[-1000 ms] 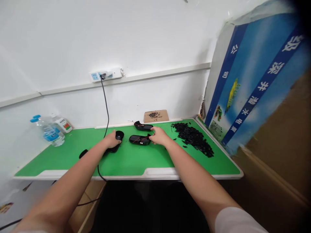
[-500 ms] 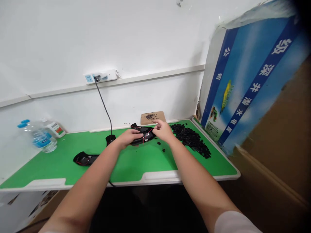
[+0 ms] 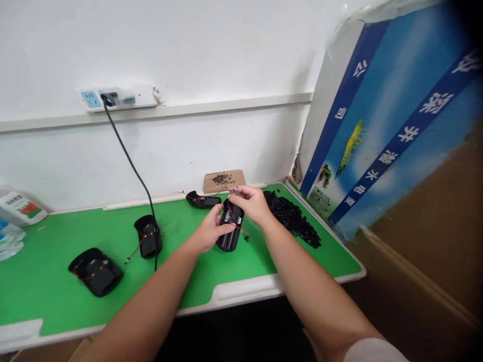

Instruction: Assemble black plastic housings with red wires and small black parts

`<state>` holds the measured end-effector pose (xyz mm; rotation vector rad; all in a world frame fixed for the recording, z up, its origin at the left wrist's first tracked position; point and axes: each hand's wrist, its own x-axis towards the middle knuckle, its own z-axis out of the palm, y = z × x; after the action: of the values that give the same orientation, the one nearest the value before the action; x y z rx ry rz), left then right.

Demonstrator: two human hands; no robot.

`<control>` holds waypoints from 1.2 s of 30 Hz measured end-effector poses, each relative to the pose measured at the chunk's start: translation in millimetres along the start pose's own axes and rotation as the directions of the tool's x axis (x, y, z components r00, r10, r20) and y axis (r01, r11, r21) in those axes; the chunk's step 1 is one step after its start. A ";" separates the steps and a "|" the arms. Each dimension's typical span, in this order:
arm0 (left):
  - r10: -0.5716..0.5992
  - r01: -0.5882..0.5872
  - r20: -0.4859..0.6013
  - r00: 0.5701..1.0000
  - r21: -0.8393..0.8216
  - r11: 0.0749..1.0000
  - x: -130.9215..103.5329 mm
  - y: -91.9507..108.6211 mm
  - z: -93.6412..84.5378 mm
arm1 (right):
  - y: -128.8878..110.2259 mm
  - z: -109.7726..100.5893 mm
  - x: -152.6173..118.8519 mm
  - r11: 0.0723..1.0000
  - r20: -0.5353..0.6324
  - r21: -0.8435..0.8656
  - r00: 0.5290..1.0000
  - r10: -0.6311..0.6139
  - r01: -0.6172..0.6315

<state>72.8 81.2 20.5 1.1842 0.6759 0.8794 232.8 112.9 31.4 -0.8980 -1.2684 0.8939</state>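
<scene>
A black plastic housing (image 3: 228, 243) with red wires is held just over the green table, its long side pointing toward me. My left hand (image 3: 212, 230) grips its left side, thumb laid across the top. At the far end, the fingertips of my right hand (image 3: 252, 202) are pinched together on a thin red wire (image 3: 229, 205) that rises from the housing. Another wire end sticks out to the right, near a small black piece. Behind my hands lies a similar black housing (image 3: 202, 201), and two more wired housings (image 3: 151, 244) (image 3: 98, 274) rest at left.
A heap of small black parts (image 3: 292, 216) covers the table's right side. Cardboard with tiny dark bits (image 3: 236, 178) leans at the wall. A black cable (image 3: 130, 160) hangs from the power strip (image 3: 145, 98) across the table. Bottles (image 3: 22, 207) stand left; a large blue box (image 3: 362, 115) stands right.
The held housing has turned from lying crosswise to pointing toward me. My view has come closer and shifted, so the left-hand housings show more fully.
</scene>
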 end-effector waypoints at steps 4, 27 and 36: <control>-0.066 0.075 0.084 0.994 -0.108 0.991 -11.6 5.7 -0.4 | -2.0 2.5 -6.2 1.000 0.036 0.024 0.999 0.006 -0.007; -0.036 0.125 0.240 0.970 -0.366 0.922 -18.3 10.3 -1.9 | -8.0 4.7 -12.7 0.960 0.044 0.277 0.999 0.025 -0.036; -0.059 0.131 0.208 0.976 -0.352 0.927 -16.7 6.6 1.4 | -6.1 2.0 -12.2 0.964 0.055 0.265 0.998 -0.015 0.000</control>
<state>64.0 67.0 27.2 0.8795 0.3858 0.7555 230.1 99.5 32.4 -0.6596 -1.1657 1.0615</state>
